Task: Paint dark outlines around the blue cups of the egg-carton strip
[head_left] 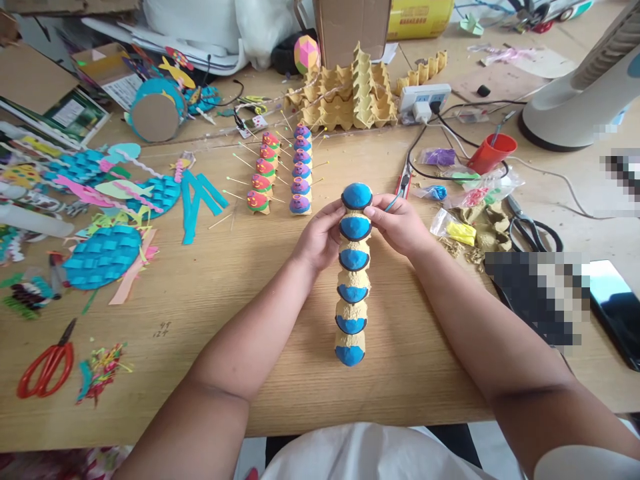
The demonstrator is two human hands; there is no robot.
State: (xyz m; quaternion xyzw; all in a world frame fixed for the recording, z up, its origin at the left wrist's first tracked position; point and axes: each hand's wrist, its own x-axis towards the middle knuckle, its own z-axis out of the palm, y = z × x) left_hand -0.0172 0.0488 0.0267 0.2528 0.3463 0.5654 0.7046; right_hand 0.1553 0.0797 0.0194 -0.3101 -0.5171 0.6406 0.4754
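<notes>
An egg-carton strip (352, 301) with several bumps points away from me over the table. Blue clay caps its bumps, edged with thin dark bands; the far cap is fully blue, while bare carton shows around the nearer ones. My left hand (323, 237) grips the strip's far end from the left, fingertips at the first two bumps. On the opposite side, my right hand (404, 225) pinches the same end, thumb against the dark edge. A thin blue strand (393, 203) shows by the right fingers; whether they hold it I cannot tell.
Two finished-looking carton caterpillars (301, 170) stand beyond my left hand. Blue woven paper fish (103, 257) and red-handled scissors (46, 367) lie left. At right are clay packets (461, 233), black scissors (533, 230), a red cup (492, 153) and a phone (615, 310).
</notes>
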